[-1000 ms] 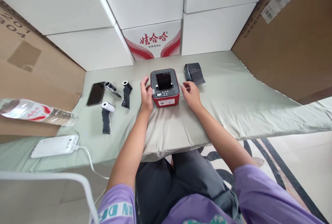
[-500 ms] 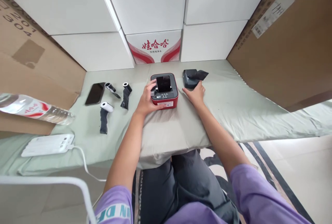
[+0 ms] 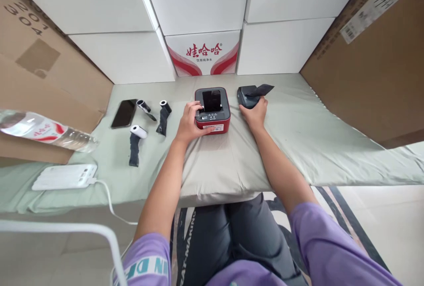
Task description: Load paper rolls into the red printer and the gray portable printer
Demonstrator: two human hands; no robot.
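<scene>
A small red printer with a grey top (image 3: 215, 117) sits on the pale green sheet (image 3: 298, 131). My left hand (image 3: 188, 123) grips its left side, thumb at the front and fingers on the top edge. My right hand (image 3: 255, 114) rests on a black roll (image 3: 249, 96) just right of the printer, fingers curled around it. A loose black strip sticks out from that roll toward the right.
Left of the printer lie a black phone (image 3: 124, 113) and three small rolls with black strips (image 3: 135, 142). A white power bank (image 3: 65, 176) with a cable and a water bottle (image 3: 43, 130) sit at far left. White boxes (image 3: 198, 51) and brown cartons wall the back and sides.
My left hand moved from beside the printer onto its left side and top. My right hand reached from the sheet to the black roll, whose loose strip has lifted.
</scene>
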